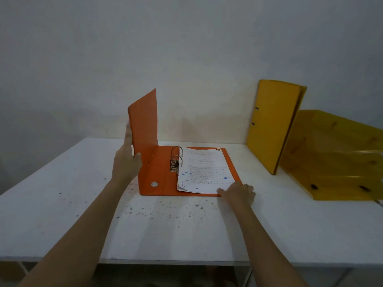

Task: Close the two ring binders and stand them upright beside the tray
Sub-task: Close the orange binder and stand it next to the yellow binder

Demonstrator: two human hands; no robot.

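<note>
In the head view, the orange binder (165, 172) is seen lying open on the white surface (62, 214), in the middle and just ahead of both arms. Its back cover and spine are flat on the surface; its front cover (144, 121) is raised nearly upright on the left side. The spine, and so the hinge line, runs away from the person, so the cover is judged to need swinging rightward, over the metal rings (177, 157) and down onto the sheaf of papers (204, 170).

The left hand (127, 160) is set against the outer face and near edge of the raised cover, fingers laid up along it and thumb hooked round the edge: a loose hold on the cover, not a closed fist. The right hand (238, 194) is pressed flat, fingers together, on the near right corner of the papers and back cover, apparently steadying them. The left hand is therefore the one placed to drive the closing, and the right hand lies in the path of the cover and would probably have to be drawn clear.

The yellow binder (273, 125) is already closed and stands upright at the right rear, leaning slightly, touching or just beside the yellow tray (339, 183). The gap left of it is judged the likely place for the orange one.
</note>
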